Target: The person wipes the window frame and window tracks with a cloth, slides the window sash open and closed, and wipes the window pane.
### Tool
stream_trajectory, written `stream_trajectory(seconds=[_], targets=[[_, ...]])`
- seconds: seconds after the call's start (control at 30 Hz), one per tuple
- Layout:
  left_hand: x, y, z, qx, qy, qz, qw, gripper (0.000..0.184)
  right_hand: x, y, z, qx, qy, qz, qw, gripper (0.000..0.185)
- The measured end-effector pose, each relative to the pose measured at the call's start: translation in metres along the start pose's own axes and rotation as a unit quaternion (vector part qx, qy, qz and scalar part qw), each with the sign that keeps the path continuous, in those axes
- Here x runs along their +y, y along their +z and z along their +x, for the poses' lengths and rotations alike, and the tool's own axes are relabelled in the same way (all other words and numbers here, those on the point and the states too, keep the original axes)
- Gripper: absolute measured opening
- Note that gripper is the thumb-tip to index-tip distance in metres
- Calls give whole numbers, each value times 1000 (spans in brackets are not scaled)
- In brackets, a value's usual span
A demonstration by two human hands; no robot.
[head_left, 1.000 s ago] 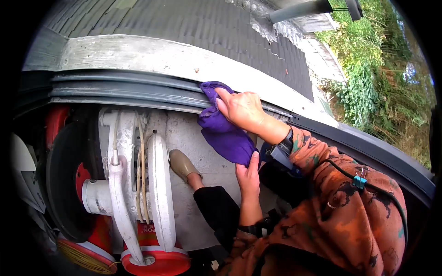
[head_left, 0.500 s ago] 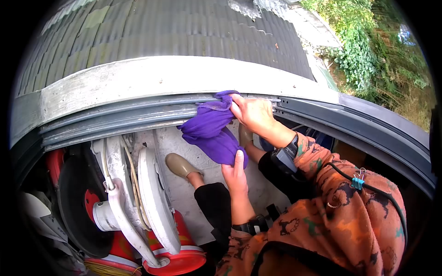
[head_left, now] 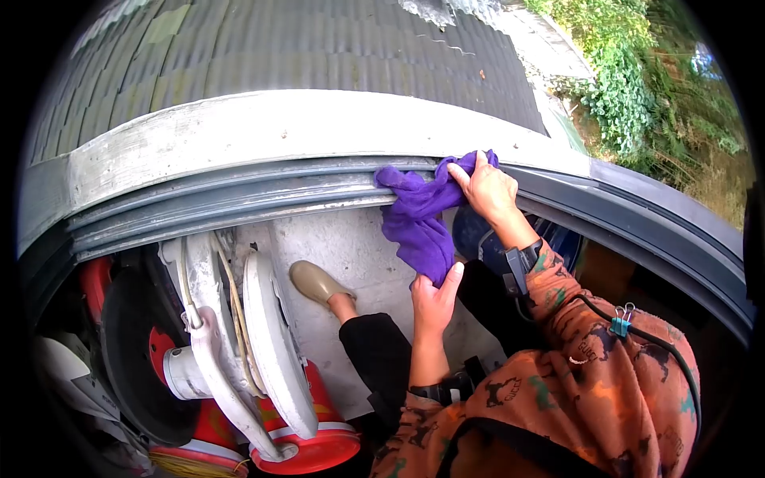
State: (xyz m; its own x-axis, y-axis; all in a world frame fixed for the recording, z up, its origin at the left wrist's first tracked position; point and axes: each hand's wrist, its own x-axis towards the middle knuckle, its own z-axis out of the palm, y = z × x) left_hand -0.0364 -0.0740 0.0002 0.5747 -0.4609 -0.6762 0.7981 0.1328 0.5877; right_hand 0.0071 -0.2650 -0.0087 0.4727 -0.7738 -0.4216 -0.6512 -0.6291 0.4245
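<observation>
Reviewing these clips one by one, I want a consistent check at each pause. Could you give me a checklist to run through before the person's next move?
1. Right hand has hold of the cloth: ok, at its upper end.
2. Left hand has hold of it too: ok, at the lower end, thumb on top.
3. Cloth touches the rail: ok, its upper part lies over it; the rest hangs below.
4. Rail surface clean: cannot tell; pale streaks could be dirt or glare.
5. Shoe clear of the cloth: ok, apart to its left.
6. Cable held by the blue clip: ok.
</observation>
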Motion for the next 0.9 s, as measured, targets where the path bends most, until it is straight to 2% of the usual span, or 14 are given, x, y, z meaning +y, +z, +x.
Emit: stream_trajectory(seconds=[0.07,0.13,0.17,0.23,0.27,0.3,0.4,0.47,0.53,0.6,0.67,0.73,0.8,0.9], targets=[[9,-4,0,-18,5,10,1000,22,4,-4,-7,-7,3,11,1000,73],[14,-10,1,-33,7,21,999,22,13,3,-13,146,-82,27,986,69],[15,-12,1,-44,20,38,998,24,16,4,-13,111,-81,5,990,62],[16,-15,1,-60,32,58,996,27,7,7,-7,95,-62,0,994,60],[17,-15,1,-41,68,73,994,24,3,8,-6,82,-44,-2,996,59],[18,-16,1,-24,105,88,990,22,2,12,-7,99,-40,8,994,58],[21,-19,0,-10,132,132,982,23,6,24,-13,178,-102,26,978,55],[23,-19,-2,-17,135,138,981,24,5,24,-10,151,-74,55,984,54],[26,-18,1,-4,178,199,964,25,1,20,-11,124,-48,69,989,55],[32,-11,5,9,188,217,958,28,2,19,-9,137,-51,66,987,55],[30,-8,5,62,205,273,938,33,3,23,-9,122,-52,80,988,55],[28,-12,3,66,191,291,935,36,4,28,-9,119,-72,82,987,55],[16,-18,8,81,278,350,891,33,5,26,-11,111,-88,83,986,56],[29,-22,31,132,286,432,846,34,8,14,-4,-1,-76,94,993,61]])
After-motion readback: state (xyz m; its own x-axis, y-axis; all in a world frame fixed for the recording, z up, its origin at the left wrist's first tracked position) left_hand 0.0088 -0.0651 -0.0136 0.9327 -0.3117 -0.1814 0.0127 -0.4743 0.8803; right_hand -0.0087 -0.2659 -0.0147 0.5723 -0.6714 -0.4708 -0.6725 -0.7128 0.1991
